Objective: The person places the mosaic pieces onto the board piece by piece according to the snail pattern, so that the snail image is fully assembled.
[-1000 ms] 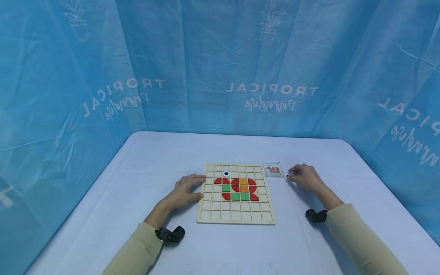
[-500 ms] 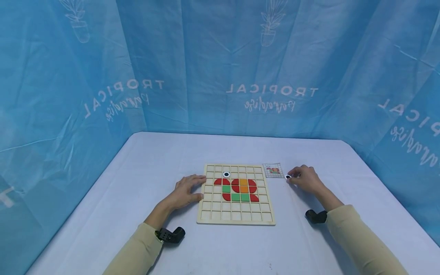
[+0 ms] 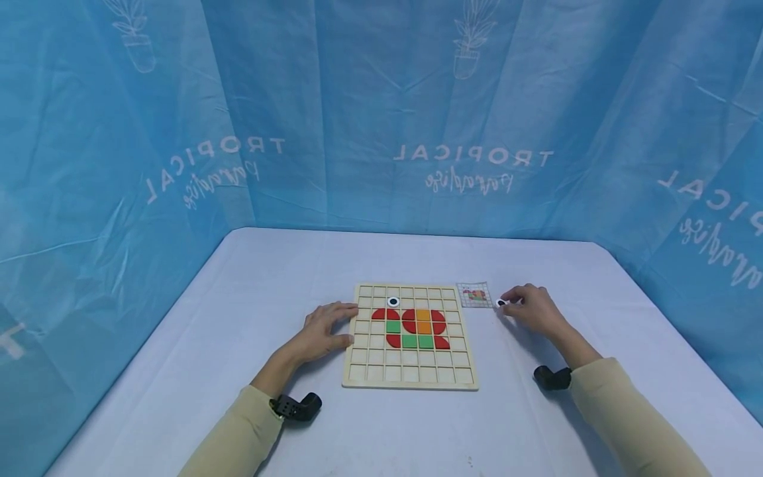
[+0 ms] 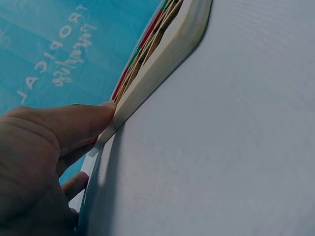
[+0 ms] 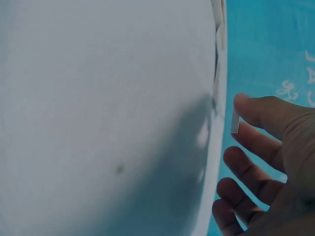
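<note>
A wooden grid board [image 3: 411, 375] lies on the white table, with red, green and orange tiles [image 3: 424, 327] set in its middle cells. One round white eye piece [image 3: 393, 302] with a dark centre sits in an upper cell. My left hand [image 3: 324, 331] rests at the board's left edge, fingers and thumb spread along it. In the left wrist view, the thumb [image 4: 88, 118] touches the board's side [image 4: 152, 69]. Right of the board, my right hand [image 3: 532, 309] pinches a second eye piece [image 3: 501, 303] between thumb and finger. The right wrist view shows that piece edge-on, its face hidden.
A small picture card [image 3: 474, 295] with a coloured grid pattern lies between the board and my right hand. Blue printed curtains [image 3: 381, 192] surround the table [image 3: 286, 265] at the back and sides. Each wrist wears a black camera [image 3: 552, 378].
My right hand pinches the eye piece and turns it, so its face shows differently, while moving only slightly. My left hand and the board stay put.
</note>
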A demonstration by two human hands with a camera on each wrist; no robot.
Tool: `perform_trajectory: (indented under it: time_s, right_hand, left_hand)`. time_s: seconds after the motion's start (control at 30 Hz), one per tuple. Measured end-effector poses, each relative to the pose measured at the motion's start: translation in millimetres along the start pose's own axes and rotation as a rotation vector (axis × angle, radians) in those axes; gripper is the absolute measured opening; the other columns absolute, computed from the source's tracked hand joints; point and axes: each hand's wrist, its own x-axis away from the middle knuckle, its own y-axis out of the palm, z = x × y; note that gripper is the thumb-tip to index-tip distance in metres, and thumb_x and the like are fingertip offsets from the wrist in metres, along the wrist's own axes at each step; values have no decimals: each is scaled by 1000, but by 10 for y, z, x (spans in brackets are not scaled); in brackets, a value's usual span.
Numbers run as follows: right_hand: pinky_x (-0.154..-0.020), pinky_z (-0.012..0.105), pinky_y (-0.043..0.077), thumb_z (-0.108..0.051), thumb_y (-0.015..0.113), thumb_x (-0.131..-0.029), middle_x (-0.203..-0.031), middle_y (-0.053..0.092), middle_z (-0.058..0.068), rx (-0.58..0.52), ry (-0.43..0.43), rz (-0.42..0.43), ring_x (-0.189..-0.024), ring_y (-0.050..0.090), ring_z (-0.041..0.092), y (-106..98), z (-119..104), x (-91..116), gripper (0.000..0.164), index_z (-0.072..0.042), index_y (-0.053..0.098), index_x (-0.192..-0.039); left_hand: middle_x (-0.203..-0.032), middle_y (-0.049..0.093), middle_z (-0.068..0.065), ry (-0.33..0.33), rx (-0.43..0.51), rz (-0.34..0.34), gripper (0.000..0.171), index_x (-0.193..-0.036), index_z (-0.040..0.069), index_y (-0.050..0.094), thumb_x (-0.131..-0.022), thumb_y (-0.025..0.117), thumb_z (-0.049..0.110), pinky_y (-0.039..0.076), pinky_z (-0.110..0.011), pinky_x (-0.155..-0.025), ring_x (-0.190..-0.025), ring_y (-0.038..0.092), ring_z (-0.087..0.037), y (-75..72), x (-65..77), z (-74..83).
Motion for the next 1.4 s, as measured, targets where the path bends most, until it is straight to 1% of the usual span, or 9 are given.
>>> perform_trajectory:
  time_s: [0.2,0.3,0.4,0.67,0.77,0.9,0.97,1.17,1.4]
  right_hand:
    - [-76,35,41,-23,68,-84,-109,58,15,-18,-94,35,-102,45,29,21,-211,23,30,-8,68,-109]
    - [-77,35,41,-23,69,-83,-106,60,12,-28,-141,42,-102,46,28,69,-397,14,27,-9,69,-106]
    - [-77,35,41,-24,71,-82,-105,60,10,-48,-165,28,-101,46,26,137,-625,-9,26,-11,70,-105]
    - [-82,37,47,-27,72,-81,-106,61,5,-51,-238,-25,-102,46,22,424,-1232,-122,24,-17,71,-102]
    - [-83,36,47,-28,72,-81,-105,61,4,-52,-279,-32,-100,46,21,552,-1411,-160,23,-18,71,-101]
    - [-79,34,47,-28,72,-82,-102,61,4,-50,-334,-37,-97,46,19,705,-1607,-195,22,-17,71,-101]
    - [-78,34,47,-28,72,-82,-102,61,3,-53,-339,-49,-96,46,19,770,-1690,-208,22,-18,71,-101]
    - [-79,34,49,-31,72,-82,-104,59,1,-56,-289,-94,-98,45,18,915,-1883,-251,24,-20,70,-103]
    - [-84,36,48,-33,71,-82,-105,60,0,-17,-253,-123,-99,45,18,1012,-1966,-322,25,-19,70,-104]
  left_hand:
    - [-151,37,-6,-2,-3,-1,57,-137,15,49,-84,67,21,9,-56,-116,-145,17,-33,-6,6,5]
    - [-151,36,-6,-4,-2,1,57,-137,15,49,-84,68,21,9,-56,-116,-145,17,-33,-9,11,10]
    - [-152,36,-6,-11,0,3,57,-138,15,49,-84,68,22,8,-55,-117,-146,16,-33,-7,9,10]
    - [-152,36,-4,-14,7,-1,56,-138,16,49,-84,67,21,7,-54,-117,-146,14,-33,-3,-2,13]
    - [-152,36,-4,-16,10,1,56,-137,16,50,-85,67,21,5,-55,-118,-147,13,-34,-4,-4,18]
    - [-152,36,-5,-19,14,-1,56,-137,16,50,-84,67,21,3,-55,-118,-147,13,-34,-7,-7,17]
    - [-152,35,-5,-16,15,-5,56,-138,15,49,-85,67,21,2,-55,-118,-147,13,-35,-8,-6,11]
    - [-153,34,-5,-10,27,-17,56,-138,16,48,-86,65,23,2,-57,-117,-147,12,-34,-14,10,5]
    - [-152,36,-5,-4,29,-18,56,-138,15,48,-85,66,21,1,-57,-117,-147,12,-35,-16,16,11]
